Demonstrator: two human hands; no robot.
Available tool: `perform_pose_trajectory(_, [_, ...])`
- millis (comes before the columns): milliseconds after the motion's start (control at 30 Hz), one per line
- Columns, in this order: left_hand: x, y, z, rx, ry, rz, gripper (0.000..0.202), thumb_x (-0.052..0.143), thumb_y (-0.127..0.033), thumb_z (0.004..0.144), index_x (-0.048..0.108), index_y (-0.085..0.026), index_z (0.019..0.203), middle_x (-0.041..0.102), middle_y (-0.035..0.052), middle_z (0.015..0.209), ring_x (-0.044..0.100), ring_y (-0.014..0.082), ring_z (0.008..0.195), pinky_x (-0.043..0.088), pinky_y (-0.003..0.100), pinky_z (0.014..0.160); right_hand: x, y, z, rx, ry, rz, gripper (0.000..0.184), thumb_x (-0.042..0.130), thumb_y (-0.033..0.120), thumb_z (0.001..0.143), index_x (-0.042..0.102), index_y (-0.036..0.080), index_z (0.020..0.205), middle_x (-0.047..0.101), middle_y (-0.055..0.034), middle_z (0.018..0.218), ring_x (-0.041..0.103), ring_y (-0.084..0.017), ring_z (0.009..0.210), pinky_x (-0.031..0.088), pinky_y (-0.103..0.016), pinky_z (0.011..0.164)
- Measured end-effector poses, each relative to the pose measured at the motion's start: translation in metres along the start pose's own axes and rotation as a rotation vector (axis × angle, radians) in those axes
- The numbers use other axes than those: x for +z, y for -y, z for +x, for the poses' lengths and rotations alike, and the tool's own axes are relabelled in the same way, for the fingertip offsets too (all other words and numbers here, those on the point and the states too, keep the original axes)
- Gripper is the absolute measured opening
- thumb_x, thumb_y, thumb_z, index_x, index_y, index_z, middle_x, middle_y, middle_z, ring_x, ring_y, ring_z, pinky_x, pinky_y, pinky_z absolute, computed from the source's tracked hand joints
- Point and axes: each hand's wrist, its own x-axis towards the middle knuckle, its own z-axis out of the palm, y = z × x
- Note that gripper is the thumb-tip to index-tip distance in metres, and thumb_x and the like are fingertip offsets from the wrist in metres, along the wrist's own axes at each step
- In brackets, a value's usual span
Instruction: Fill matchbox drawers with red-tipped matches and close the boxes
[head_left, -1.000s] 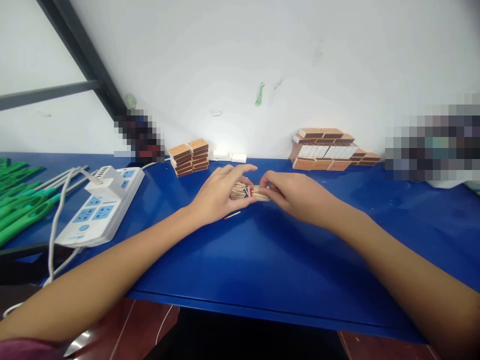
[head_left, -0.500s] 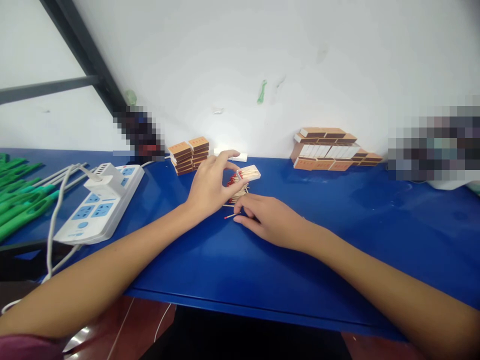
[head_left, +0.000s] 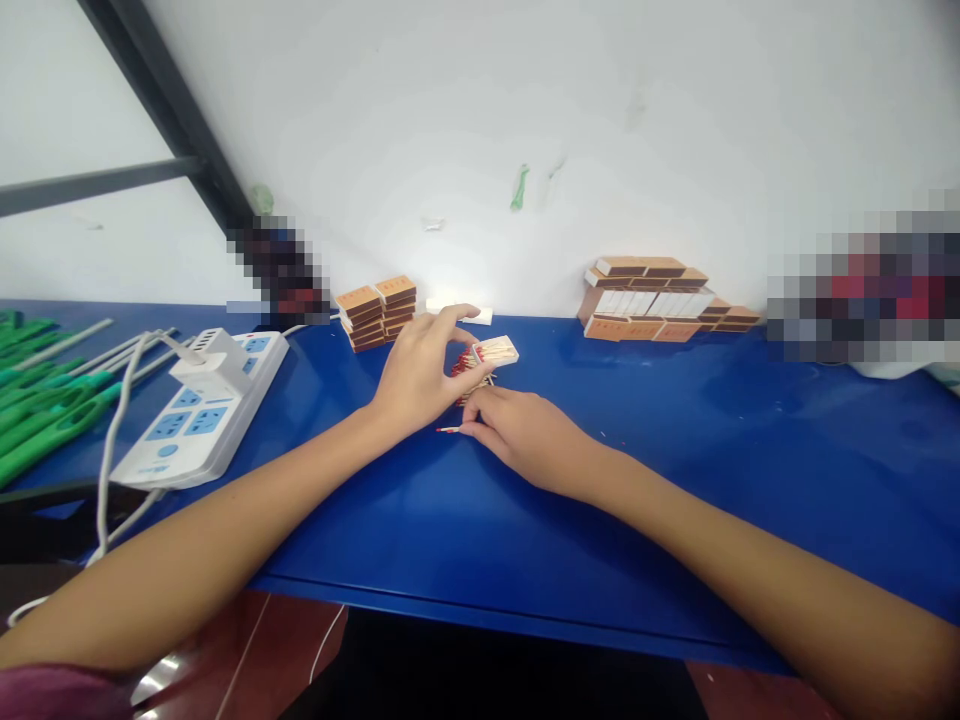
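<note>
A white matchbox tray (head_left: pixel 501 350) filled with wooden matches lies at the middle of the blue table, its left end between the curved thumb and fingers of my left hand (head_left: pixel 421 368). That hand's index finger is raised, and its far fingers are partly hidden. Below the tray, a pile of red-tipped matches (head_left: pixel 460 385) shows between my two hands, partly covered by them. Thumb and forefinger of my right hand (head_left: pixel 525 430) are pinched together on a match or two (head_left: pixel 448 430), red tips pointing left, just above the table.
Stacked matchboxes (head_left: pixel 379 310) stand at the back left, with a larger stack (head_left: pixel 645 300) against the wall at right. A white power strip (head_left: pixel 199 420) with cables and green plastic tools (head_left: pixel 52 410) occupy the left. The table's front edge (head_left: pixel 480 620) runs below my arms.
My right thumb has closed up to the forefinger on the match, which has shifted slightly left and now lies more level. My left hand and the tray stay almost where they were.
</note>
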Motion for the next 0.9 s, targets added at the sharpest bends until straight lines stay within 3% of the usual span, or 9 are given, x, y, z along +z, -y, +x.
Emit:
perform_pose_trajectory(233, [0.0, -0.001, 0.0, 0.016, 0.074, 0.014, 0.053, 0.077, -0.027, 0.088, 0.05, -0.026, 0.134, 0.078, -0.0001, 0.108, 0.064, 0.0246, 0.118, 0.045, 0.042, 0.104, -0.023, -0.019, -0.012, -0.077, 0.002, 0.039, 0.013, 0.051, 0.027, 0.104, 0.06, 0.019, 0.098, 0.069, -0.0065, 0.102, 0.062, -0.019, 0.087, 0.043, -0.031, 0.076])
perform_pose_trajectory(433, [0.001, -0.002, -0.001, 0.063, 0.165, 0.021, 0.055, 0.077, -0.033, 0.089, 0.05, -0.026, 0.136, 0.077, 0.0014, 0.112, 0.064, 0.0259, 0.113, 0.045, 0.042, 0.101, -0.048, -0.045, -0.01, -0.077, -0.221, -0.044, 0.013, 0.051, 0.03, 0.103, 0.058, 0.02, 0.099, 0.067, -0.008, 0.1, 0.059, -0.019, 0.083, 0.041, -0.03, 0.071])
perform_pose_trajectory(567, [0.0, -0.004, -0.001, 0.07, 0.16, -0.004, 0.057, 0.078, -0.038, 0.089, 0.05, -0.026, 0.136, 0.078, 0.0017, 0.112, 0.064, 0.0259, 0.114, 0.045, 0.042, 0.102, -0.048, -0.056, -0.008, -0.077, -0.271, -0.1, 0.014, 0.05, 0.032, 0.103, 0.057, 0.019, 0.101, 0.067, -0.0085, 0.102, 0.059, -0.019, 0.083, 0.04, -0.03, 0.072])
perform_pose_trajectory(900, [0.001, -0.006, -0.003, 0.118, 0.179, -0.106, 0.06, 0.082, -0.037, 0.086, 0.051, -0.028, 0.136, 0.078, 0.0004, 0.114, 0.067, 0.0229, 0.113, 0.045, 0.042, 0.102, -0.045, -0.052, -0.008, -0.09, -0.226, -0.097, 0.016, 0.052, 0.034, 0.103, 0.058, 0.02, 0.099, 0.066, -0.0062, 0.097, 0.055, -0.017, 0.076, 0.038, -0.029, 0.068])
